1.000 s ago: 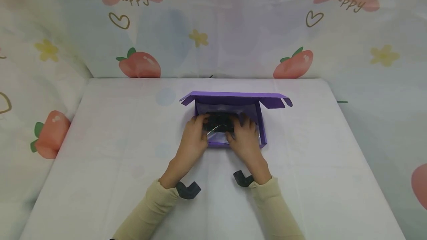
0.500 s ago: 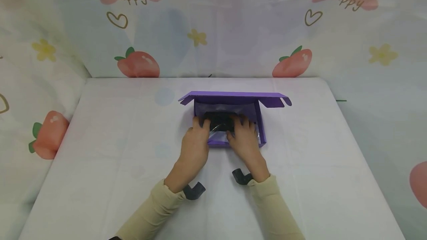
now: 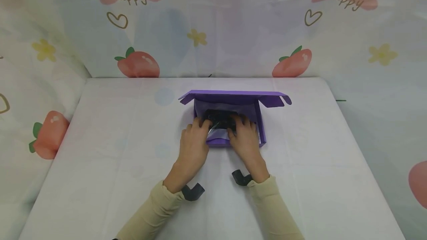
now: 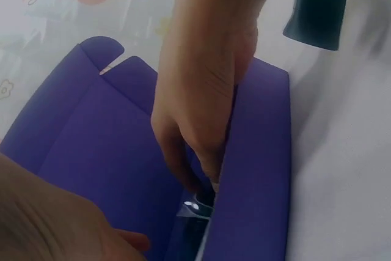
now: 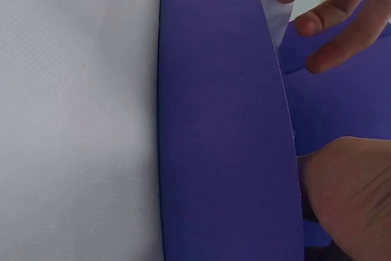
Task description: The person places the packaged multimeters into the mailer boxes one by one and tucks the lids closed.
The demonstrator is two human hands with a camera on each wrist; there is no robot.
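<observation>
A purple cardboard box (image 3: 220,144) stands on the table, its lid raised at the back. Inside lies a black object (image 3: 220,117) in glossy clear plastic; its kind does not show. My right hand (image 3: 246,136) reaches in and grips the object's right end, its thumb and fingers going down to it in the left wrist view. Over the box's left front corner is my left hand (image 3: 194,142). Its fingers (image 5: 345,44) hang spread and loosely bent above the box in the right wrist view, with nothing between them.
White cloth covers the table (image 3: 110,140), and a printed curtain (image 3: 233,32) rises behind it. The raised purple lid (image 3: 233,95) spreads its side flaps wider than the box. Dark curved mounts (image 3: 193,192) stick out at both wrists.
My left hand has drawn back from the left end of the black object toward the box's front corner. The object has shifted slightly toward the back, with my right hand still on it.
</observation>
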